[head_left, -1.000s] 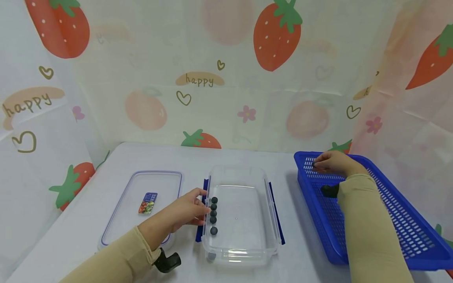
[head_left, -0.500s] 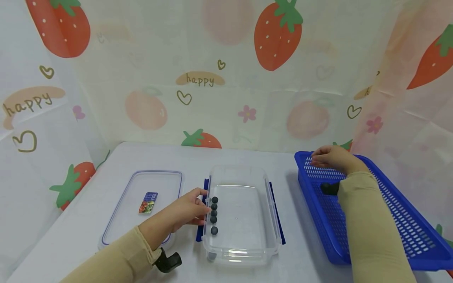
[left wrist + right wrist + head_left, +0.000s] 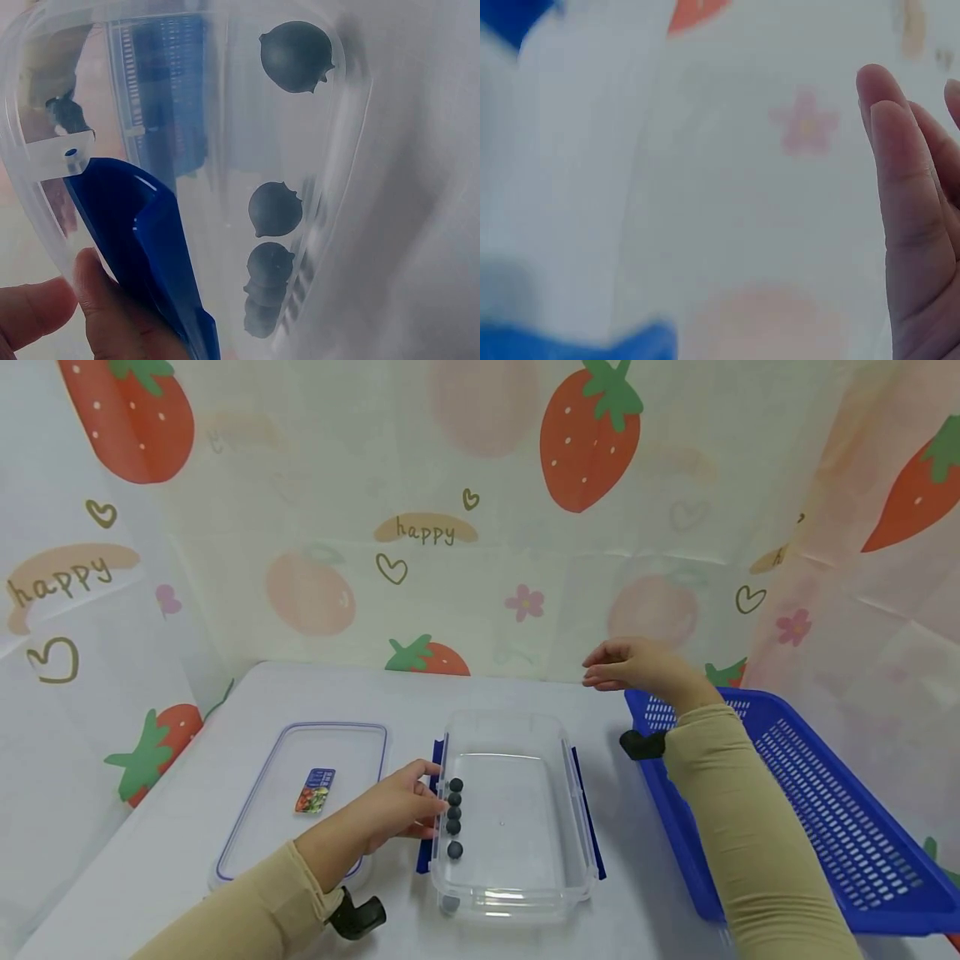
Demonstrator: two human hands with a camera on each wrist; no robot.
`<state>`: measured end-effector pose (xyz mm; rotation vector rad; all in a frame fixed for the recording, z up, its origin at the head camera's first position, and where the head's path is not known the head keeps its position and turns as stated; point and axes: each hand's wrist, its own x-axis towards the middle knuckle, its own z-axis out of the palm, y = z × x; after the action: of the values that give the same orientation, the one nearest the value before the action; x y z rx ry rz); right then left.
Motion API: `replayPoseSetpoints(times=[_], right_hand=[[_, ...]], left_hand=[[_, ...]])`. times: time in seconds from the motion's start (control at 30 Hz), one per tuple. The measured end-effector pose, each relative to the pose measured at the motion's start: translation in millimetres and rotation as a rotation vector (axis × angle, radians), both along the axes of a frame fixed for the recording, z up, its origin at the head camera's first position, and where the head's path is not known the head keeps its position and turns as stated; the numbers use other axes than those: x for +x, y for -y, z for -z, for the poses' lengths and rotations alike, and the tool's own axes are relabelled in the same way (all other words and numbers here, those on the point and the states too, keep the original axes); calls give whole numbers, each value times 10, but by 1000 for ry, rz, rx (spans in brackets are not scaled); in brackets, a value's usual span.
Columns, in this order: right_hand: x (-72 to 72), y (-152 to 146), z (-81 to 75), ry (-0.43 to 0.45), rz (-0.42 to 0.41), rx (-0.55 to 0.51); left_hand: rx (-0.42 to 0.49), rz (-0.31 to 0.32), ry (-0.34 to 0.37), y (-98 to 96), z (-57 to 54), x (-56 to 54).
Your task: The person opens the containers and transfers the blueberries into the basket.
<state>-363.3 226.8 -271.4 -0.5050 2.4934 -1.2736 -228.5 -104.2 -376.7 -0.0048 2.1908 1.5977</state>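
My left hand [image 3: 401, 802] holds the left wall of a clear plastic storage box [image 3: 517, 827], fingers at the rim by its blue side latch [image 3: 142, 232]. Several dark blueberries [image 3: 454, 850] with small crown points lie along that wall inside; the left wrist view shows one blueberry [image 3: 296, 56] apart from the rest. My right hand [image 3: 648, 668] is raised over the far left corner of the blue basket [image 3: 832, 793], thumb and fingertips brought together. In the right wrist view no berry shows at the fingertips [image 3: 896, 135], and I cannot tell whether something is hidden between them.
A clear lid [image 3: 258, 810] with a blue seal and a fruit-printed label [image 3: 315, 791] lies left of the box. White cloth [image 3: 570, 702] covers the table. A strawberry-printed curtain [image 3: 480, 585] stands behind. Each wrist carries a black camera mount [image 3: 356, 917].
My right hand has come up and left from inside the basket. The dark berry seen at its fingertips a second ago no longer shows. The left hand and box stay put.
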Motion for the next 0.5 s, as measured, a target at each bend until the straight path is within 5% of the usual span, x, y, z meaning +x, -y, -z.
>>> replayPoseSetpoints(times=[0.5], right_hand=[[17, 1001, 345, 66, -183, -16]], left_hand=[[7, 8, -11, 17, 16, -9]])
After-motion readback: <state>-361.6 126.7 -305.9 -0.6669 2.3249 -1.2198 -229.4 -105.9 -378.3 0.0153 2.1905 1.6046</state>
